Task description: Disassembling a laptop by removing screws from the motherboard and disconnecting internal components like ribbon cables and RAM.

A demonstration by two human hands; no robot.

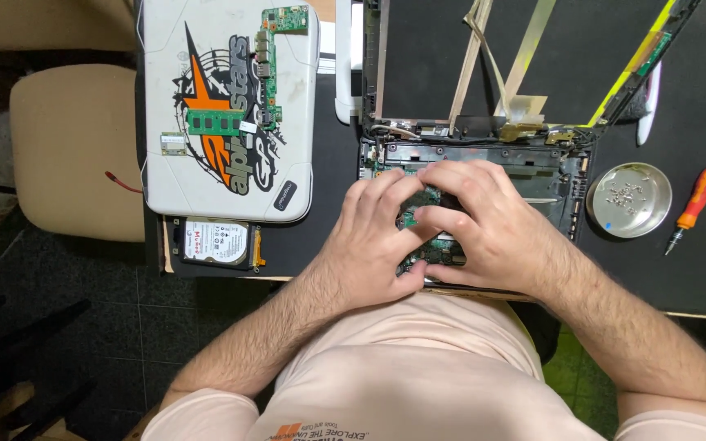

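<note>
An opened laptop base (561, 175) lies on the black desk mat, its green circuit board (428, 251) partly exposed under my hands. My left hand (373, 241) rests on the left side of the board, fingers bent over it. My right hand (488, 224) overlaps it from the right, fingers curled down onto the board's middle. Whatever the fingertips touch is hidden by the hands. The detached screen frame (533, 57) with ribbon cables lies behind the base.
A white laptop lid (206, 106) at left carries a green memory stick (214, 122), a long narrow board (267, 69) and a small card (173, 144). A hard drive (216, 242) lies below it. At right sit a metal dish of screws (629, 200) and an orange screwdriver (696, 204).
</note>
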